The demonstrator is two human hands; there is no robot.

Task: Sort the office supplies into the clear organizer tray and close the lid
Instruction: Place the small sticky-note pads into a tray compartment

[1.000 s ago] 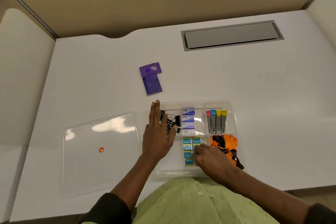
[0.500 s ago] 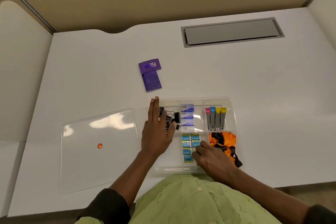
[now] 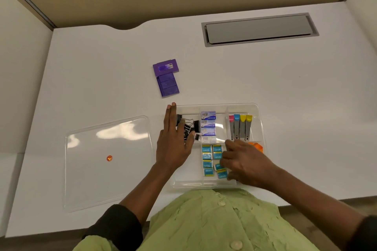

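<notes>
The clear organizer tray point(image 3: 216, 105) sits at the desk's near edge. My left hand point(image 3: 175, 144) lies flat with straight fingers on its left side, beside and partly over the black binder clips point(image 3: 189, 124). My right hand point(image 3: 244, 161) rests in the lower middle compartment, its fingertips touching the small blue-and-yellow boxes point(image 3: 207, 157); two of them lie askew near the fingers. Blue-white staple boxes point(image 3: 208, 126) fill the compartment above. Four grey tools with coloured tips point(image 3: 240, 128) stand at the upper right. An orange item point(image 3: 257, 146) shows past my right hand. The clear lid point(image 3: 106, 169) lies flat to the left.
Two purple boxes point(image 3: 167, 77) lie on the white desk beyond the tray. A grey cable hatch point(image 3: 259, 29) is set into the desk at the back right. An orange dot point(image 3: 109, 158) marks the lid. Partition walls stand behind and at both sides.
My right hand has shifted up and right over the small blue-and-yellow boxes and now covers most of the orange item; two boxes now sit askew. My left hand has stayed put.
</notes>
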